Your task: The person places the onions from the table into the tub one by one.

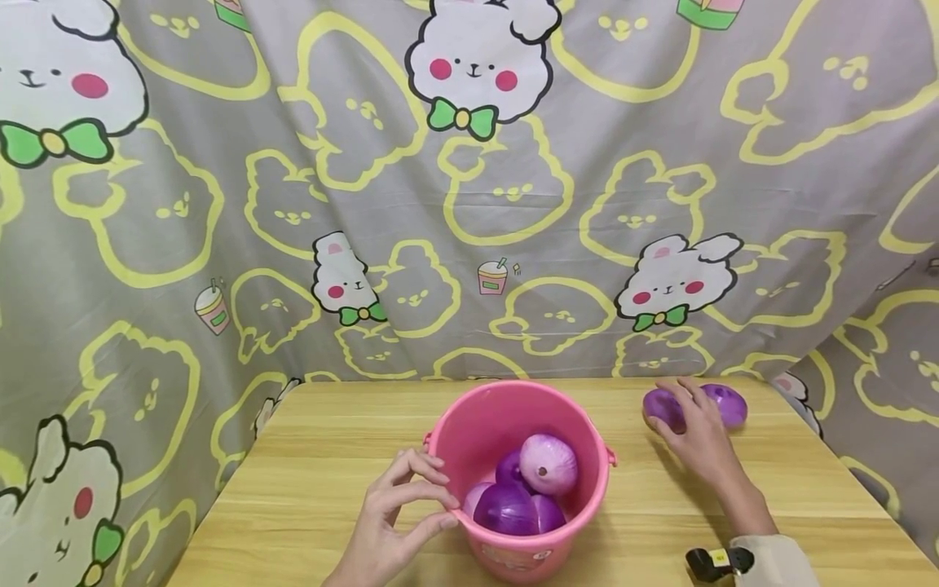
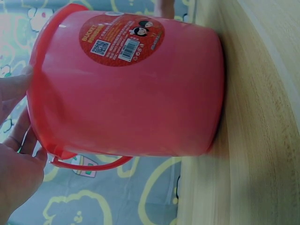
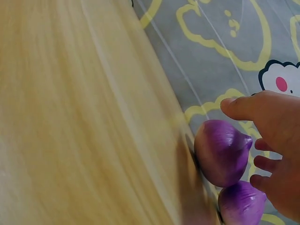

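Observation:
A pink bucket (image 1: 513, 550) stands upright on the table and contains several purple onions (image 1: 506, 509), the topmost one paler. At the left side of its rim, my left hand (image 1: 399, 505) pinches the edge between thumb and fingers. The left wrist view shows the bucket's side (image 2: 126, 108) and its label. Two more purple onions lie at the table's far right: a nearer-left onion (image 3: 223, 152) and a second onion (image 1: 725, 405) beside it. My right hand (image 1: 693, 428) reaches over the left one, thumb spread away from the fingers.
The wooden table (image 1: 323, 473) ends at the back against a grey curtain (image 1: 469, 326) with cartoon prints. A pink handle (image 2: 93, 166) hangs at the bucket's side. A black strapped device (image 1: 719, 562) sits at my right wrist, by the sleeve.

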Demonstrator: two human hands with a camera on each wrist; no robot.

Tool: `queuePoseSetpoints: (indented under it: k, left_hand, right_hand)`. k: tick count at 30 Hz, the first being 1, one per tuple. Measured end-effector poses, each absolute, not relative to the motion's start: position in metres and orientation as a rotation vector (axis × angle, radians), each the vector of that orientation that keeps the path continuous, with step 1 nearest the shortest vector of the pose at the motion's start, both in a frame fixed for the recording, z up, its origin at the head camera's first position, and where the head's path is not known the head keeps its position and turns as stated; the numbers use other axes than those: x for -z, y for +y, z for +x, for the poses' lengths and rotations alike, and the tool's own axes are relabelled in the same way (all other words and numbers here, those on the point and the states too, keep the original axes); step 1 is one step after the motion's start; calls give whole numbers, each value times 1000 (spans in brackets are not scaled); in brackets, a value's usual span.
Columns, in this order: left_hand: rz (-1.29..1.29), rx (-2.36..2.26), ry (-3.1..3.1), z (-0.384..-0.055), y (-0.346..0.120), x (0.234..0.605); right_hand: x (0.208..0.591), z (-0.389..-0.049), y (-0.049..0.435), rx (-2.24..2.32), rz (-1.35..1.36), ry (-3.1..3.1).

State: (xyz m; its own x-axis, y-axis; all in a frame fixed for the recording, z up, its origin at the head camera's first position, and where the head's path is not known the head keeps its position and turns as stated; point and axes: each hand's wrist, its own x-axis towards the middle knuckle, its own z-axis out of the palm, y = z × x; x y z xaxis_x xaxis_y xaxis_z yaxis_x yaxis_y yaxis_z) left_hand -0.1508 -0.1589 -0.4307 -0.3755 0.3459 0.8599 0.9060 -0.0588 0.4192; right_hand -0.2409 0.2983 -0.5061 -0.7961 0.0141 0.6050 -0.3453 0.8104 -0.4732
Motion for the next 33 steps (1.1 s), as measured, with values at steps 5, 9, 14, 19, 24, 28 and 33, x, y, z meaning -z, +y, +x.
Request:
queuePoseSetpoints:
  k: [5, 9, 14, 19, 24, 28, 33]
  left_hand:
    - [-1342, 1442, -1705, -151, -158, 429]
    - [-1343, 1441, -1706, -151, -158, 429]
    - [-1333, 1447, -1716, -150, -158, 428]
    - [-1329, 1450, -1717, -150, -158, 429]
    - [-1326, 1450, -1722, -150, -159, 430]
    - [-1325, 1455, -1722, -151, -159, 432]
    - [-1324, 1461, -1727, -151, -160, 434]
  right_hand:
    - [510, -242, 299, -766, 229, -2428]
    - [514, -242, 301, -760, 219, -2459]
    - [518, -244, 301, -738, 247, -2441]
    - [519, -244, 301, -742, 229, -2450]
    - [517, -241, 299, -779, 173, -2512]
    - [516, -240, 299, -792, 172, -2527]
    - [518, -241, 299, -796, 206, -2504]
